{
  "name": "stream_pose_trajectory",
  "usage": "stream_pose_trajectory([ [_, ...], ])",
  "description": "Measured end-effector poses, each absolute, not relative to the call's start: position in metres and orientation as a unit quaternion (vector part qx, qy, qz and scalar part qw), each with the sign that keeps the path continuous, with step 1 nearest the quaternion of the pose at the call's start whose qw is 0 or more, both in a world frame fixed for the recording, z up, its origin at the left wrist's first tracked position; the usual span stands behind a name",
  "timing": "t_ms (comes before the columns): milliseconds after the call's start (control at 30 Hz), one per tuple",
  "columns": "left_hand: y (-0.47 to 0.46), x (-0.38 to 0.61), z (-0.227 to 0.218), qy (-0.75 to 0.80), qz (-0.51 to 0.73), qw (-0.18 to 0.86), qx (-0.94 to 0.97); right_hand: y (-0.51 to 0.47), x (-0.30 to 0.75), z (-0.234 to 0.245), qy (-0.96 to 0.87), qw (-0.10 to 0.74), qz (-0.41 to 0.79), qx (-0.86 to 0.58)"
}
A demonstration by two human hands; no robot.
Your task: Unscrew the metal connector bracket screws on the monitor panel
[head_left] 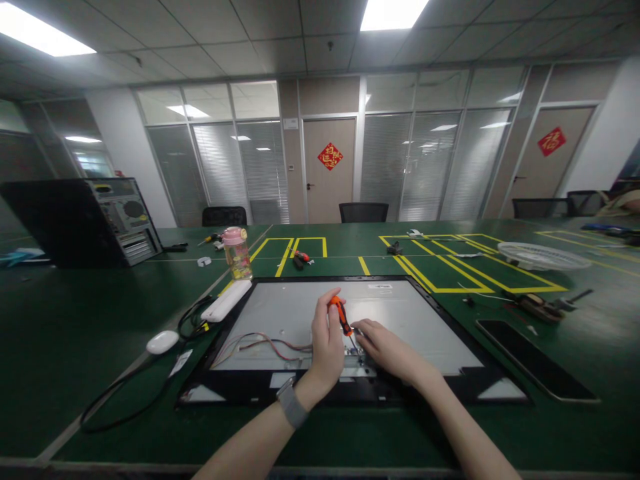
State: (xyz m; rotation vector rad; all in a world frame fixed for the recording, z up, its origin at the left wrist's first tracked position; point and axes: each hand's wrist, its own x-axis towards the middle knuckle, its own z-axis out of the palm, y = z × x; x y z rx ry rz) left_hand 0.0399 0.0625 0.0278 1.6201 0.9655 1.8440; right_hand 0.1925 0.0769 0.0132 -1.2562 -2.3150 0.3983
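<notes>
My left hand (327,340) is closed around the handle of an orange and black screwdriver (341,316). The screwdriver tilts, its shaft pointing down at a small circuit board (353,351) near the front edge of a flat display panel (295,307). From the other side, my right hand (385,345) reaches in beside the shaft, fingers bent together at the board. What its fingertips pinch or press is too small and partly hidden. Thin red, black and white wires (270,340) run over the grey back of the panel to the left of the board.
Left of the panel are a white power strip (227,301), a black cable (117,387), a white puck-like device (163,342) and a pink-lidded bottle (237,253). An open computer case (90,220) stands behind. A phone (535,360) and a brown tool (540,307) lie right.
</notes>
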Motion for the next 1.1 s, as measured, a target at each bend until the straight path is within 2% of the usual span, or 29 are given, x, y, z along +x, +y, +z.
stream_pose_trajectory([
  [200, 0.0627, 0.0389, 0.0284, 0.346, 0.670, 0.272, 0.597, 0.0757, 0.1924, 0.0148, -0.845, 0.236, 0.147, -0.457],
  [500, 0.0619, 0.0402, 0.0305, 0.344, 0.684, 0.160, 0.623, 0.0762, 0.1929, 0.0142, -0.845, 0.242, 0.156, -0.451],
  [767, 0.0612, 0.0394, 0.0255, 0.319, 0.689, 0.218, 0.613, 0.0776, 0.1921, 0.0134, -0.848, 0.235, 0.151, -0.450],
  [1100, 0.0620, 0.0388, 0.0297, 0.333, 0.676, 0.151, 0.640, 0.0765, 0.1931, 0.0132, -0.845, 0.244, 0.161, -0.448],
])
